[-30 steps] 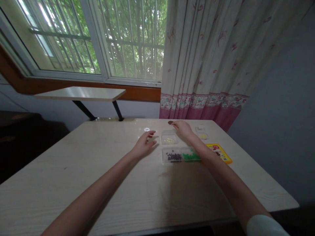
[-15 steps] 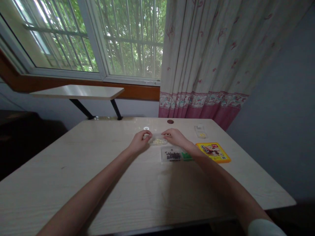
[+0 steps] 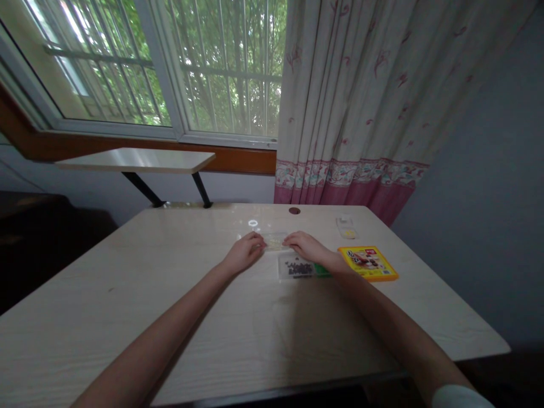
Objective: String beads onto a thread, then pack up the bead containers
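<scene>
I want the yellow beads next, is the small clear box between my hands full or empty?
Not empty: pale yellow bits show inside the small clear box, held between left hand and right hand. How full, cannot tell.

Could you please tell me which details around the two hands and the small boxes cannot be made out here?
- Head view: the pale bits in the small clear box are too small to identify.
- Whether the left hand and right hand grip that box or only touch it.
- The green compartment is mostly behind the right wrist.
- Print on the yellow card is unreadable.
</scene>
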`<state>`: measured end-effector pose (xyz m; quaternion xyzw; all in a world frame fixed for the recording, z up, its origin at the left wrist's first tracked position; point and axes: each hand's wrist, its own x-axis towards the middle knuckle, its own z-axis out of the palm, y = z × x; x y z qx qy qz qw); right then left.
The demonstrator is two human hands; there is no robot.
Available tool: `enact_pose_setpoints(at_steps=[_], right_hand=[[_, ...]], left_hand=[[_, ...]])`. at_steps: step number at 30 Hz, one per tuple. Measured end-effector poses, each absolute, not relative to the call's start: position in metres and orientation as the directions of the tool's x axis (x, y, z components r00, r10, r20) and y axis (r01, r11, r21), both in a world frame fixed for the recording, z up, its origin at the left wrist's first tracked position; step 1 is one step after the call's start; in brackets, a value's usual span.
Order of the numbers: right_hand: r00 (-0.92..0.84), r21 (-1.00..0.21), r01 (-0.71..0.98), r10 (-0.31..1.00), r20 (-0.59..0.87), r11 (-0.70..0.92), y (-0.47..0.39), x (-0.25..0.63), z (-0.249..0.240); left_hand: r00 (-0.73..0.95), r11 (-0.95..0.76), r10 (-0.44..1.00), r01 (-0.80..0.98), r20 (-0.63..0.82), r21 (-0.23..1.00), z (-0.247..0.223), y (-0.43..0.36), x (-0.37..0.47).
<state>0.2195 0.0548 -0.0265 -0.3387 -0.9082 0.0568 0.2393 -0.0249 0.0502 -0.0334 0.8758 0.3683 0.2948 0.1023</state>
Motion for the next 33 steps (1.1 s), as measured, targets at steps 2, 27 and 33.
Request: enact_pose_setpoints(at_steps=[2,27,33], right_hand=[[-0.666,-0.245,0.594,0.640,0.383,0.766,0.055,0.221,-0.026],[0.290,-0.549,0.834,0.888,0.358,-0.051,0.123,0.418,-0.028],[0.301,-0.552,0.833,0.874,0.381,-0.047,0.119,0.415,-0.036]], left_hand=[[0.565,-0.713,0.699,0.602,0.439,0.359,-0.033,0.048,-0.024],[0.604,-0.687,0.725,0.604,0.330,0.404,-0.020,0.020,-0.080],[0.661,-0.720,0.686,0.558,0.304,0.412,-0.013,-0.001,-0.080]])
